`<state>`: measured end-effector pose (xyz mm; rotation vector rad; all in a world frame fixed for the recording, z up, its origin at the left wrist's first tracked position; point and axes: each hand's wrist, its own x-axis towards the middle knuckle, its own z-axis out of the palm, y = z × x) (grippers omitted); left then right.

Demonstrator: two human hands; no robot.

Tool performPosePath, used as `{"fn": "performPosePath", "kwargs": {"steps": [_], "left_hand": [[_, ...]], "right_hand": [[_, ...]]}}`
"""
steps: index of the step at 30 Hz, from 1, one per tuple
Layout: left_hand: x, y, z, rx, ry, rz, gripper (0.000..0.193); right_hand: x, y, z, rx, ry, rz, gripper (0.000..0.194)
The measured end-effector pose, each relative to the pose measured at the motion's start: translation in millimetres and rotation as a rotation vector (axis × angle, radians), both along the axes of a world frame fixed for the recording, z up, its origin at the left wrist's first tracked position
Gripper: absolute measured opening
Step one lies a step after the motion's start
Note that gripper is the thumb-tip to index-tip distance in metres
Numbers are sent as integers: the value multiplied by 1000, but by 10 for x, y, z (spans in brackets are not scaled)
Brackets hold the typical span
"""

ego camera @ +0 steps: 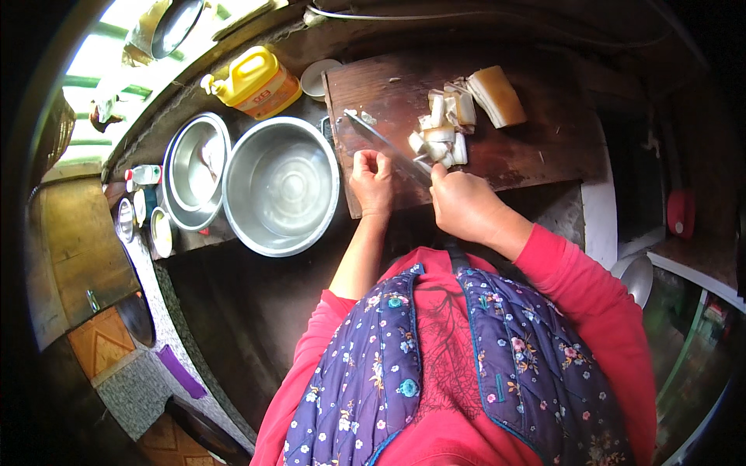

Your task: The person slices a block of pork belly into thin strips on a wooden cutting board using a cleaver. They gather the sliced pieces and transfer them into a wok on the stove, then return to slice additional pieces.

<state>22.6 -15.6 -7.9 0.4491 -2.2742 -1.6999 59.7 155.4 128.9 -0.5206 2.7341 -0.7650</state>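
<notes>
My right hand (pixel 466 204) is closed on the handle of a kitchen knife (pixel 387 145), whose blade points up and left over a dark wooden cutting board (pixel 524 157). Just left of the blade, my left hand (pixel 372 182) has its fingers curled, with thumb and forefinger near each other; whether it pinches something small cannot be told. A pile of cut pale pieces, apparently fatty pork with skin (pixel 440 135), lies beyond the knife. To its right sits a larger uncut slab (pixel 496 96) of the same meat. Small scraps (pixel 368 118) lie near the blade's tip.
Left of the board stand a large metal basin (pixel 280 186) and nested metal bowls (pixel 198 163). Behind are a yellow plastic jug (pixel 259 84) and a small pale dish (pixel 319 78). Small bowls (pixel 161 232) and a red-capped bottle (pixel 144 175) stand at the far left.
</notes>
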Motion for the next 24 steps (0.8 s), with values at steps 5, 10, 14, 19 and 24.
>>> {"fn": "performPosePath", "kwargs": {"steps": [5, 10, 14, 19, 24], "left_hand": [[86, 66, -31, 69, -20, -18, 23], [114, 89, 8, -58, 7, -31, 21], [93, 135, -13, -40, 44, -26, 11], [11, 85, -68, 9, -33, -21, 20], [31, 10, -106, 15, -60, 3, 16]], "right_hand": [[-70, -28, 5, 16, -1, 4, 18], [43, 87, 110, 21, -17, 16, 18], [96, 167, 152, 46, -62, 35, 18], [-84, 98, 84, 4, -45, 27, 17], [-112, 88, 92, -4, 16, 92, 12]]}}
